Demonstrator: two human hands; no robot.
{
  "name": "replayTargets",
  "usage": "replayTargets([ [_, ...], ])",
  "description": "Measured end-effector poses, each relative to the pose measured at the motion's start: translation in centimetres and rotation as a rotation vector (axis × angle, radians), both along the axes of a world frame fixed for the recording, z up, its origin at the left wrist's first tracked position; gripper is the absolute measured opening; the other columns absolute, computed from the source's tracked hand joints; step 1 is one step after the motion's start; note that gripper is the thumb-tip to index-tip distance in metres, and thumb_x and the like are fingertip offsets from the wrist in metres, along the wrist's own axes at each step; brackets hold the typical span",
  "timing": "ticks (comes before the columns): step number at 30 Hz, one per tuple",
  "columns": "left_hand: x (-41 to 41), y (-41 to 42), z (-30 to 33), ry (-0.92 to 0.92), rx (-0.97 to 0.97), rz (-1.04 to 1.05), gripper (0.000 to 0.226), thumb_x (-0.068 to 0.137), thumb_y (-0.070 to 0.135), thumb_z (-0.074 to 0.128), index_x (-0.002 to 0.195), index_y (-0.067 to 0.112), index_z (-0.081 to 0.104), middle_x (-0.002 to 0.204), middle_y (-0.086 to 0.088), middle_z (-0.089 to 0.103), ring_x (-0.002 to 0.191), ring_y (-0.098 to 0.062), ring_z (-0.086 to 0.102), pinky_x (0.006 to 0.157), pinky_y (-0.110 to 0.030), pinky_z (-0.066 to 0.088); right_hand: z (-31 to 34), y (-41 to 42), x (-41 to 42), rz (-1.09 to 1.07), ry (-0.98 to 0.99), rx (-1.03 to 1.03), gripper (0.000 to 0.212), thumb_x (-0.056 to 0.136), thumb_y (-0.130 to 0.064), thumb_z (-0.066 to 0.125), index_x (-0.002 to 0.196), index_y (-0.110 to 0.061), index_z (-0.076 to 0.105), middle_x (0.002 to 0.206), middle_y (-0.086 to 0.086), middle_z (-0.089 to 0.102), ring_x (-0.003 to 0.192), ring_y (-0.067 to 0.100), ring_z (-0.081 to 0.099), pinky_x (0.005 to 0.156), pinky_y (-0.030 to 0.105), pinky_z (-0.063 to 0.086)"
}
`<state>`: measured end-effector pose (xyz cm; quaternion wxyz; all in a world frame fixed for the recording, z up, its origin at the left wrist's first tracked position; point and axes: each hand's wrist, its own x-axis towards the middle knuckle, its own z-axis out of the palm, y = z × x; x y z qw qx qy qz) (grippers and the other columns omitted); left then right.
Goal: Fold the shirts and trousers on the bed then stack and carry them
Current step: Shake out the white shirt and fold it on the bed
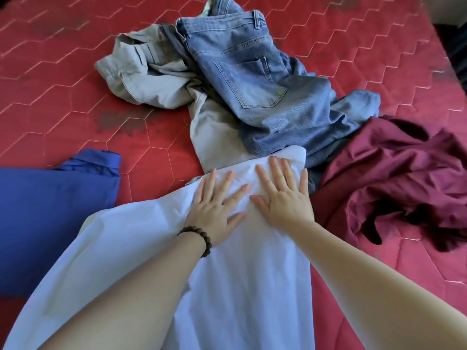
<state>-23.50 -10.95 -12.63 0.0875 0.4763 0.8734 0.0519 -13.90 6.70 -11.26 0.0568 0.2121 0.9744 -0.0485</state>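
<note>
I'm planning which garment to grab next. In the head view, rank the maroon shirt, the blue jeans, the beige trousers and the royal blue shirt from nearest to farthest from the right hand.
From the right hand:
1. Maroon shirt, crumpled just to its right.
2. Blue jeans, beyond the fingertips.
3. Beige trousers, beyond and to the left.
4. Royal blue shirt, far left.

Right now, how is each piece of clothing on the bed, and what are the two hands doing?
Pale blue shirt: spread flat, pressed under both hands.
Left hand: open, fingers straight, flat on that shirt.
Right hand: open, flat on it too.
Royal blue shirt: lying fairly flat at the left.
Blue denim jeans: crumpled, lying over the grey trousers.
Light grey trousers: rumpled, unfolded.
Maroon shirt: bunched in a heap.
</note>
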Motion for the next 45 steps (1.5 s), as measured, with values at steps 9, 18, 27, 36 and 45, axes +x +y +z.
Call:
replayTargets([
  [9,11.3,-5.8,1.6,-0.024,-0.126,-0.030,0.058,0.093,0.015,0.024,0.150,0.003,0.020,0.160,-0.012,0.007,0.147,-0.021,-0.006,0.120,-0.040,-0.004,-0.2,-13.9,10.8,-0.022,0.096,-0.102,0.054,0.094,-0.037,0.033,0.144,-0.018,0.043,0.154,0.006,0.032,0.143,0.030,0.024,0.110,0.064,0.016],
  [18,17.1,-15.2,0.9,-0.063,-0.159,0.047,0.062,0.092,0.044,0.032,0.148,0.017,0.032,0.156,-0.014,0.026,0.145,-0.029,0.022,0.115,-0.046,0.024,-0.7,-19.8,19.4,-0.168,-0.123,-0.138,0.068,0.094,-0.063,0.020,0.152,-0.031,0.006,0.161,-0.001,-0.002,0.147,0.021,-0.014,0.116,0.056,-0.006],
  [27,22.7,-21.5,1.0,-0.054,-0.178,0.050,0.065,0.092,0.046,0.030,0.151,0.018,0.026,0.158,-0.012,0.019,0.148,-0.028,0.010,0.116,-0.052,0.015,0.5,-27.6,25.0,-0.257,-0.086,-0.211,0.067,0.094,-0.058,0.022,0.152,-0.028,0.009,0.160,0.000,0.002,0.148,0.025,-0.004,0.114,0.060,-0.004],
  [36,27.0,-29.7,1.5,-0.069,-0.179,0.155,0.062,0.094,0.046,0.027,0.151,0.020,0.026,0.159,-0.002,0.020,0.146,-0.028,0.018,0.116,-0.051,0.019,0.4,-29.5,33.8,-0.272,-0.143,-0.140,0.063,0.094,-0.055,0.020,0.152,-0.030,0.016,0.159,0.000,0.011,0.148,0.022,0.004,0.115,0.060,0.005],
  [45,24.9,-32.7,5.6,-0.128,-0.168,0.334,0.071,0.098,0.045,0.034,0.150,0.018,-0.005,0.158,-0.005,-0.010,0.147,-0.022,-0.009,0.120,-0.043,-0.003,4.2,-32.7,29.4,-0.143,-0.185,-0.216,0.068,0.100,-0.044,0.025,0.146,-0.033,-0.024,0.155,-0.002,-0.030,0.141,0.016,-0.032,0.115,0.055,-0.013],
])
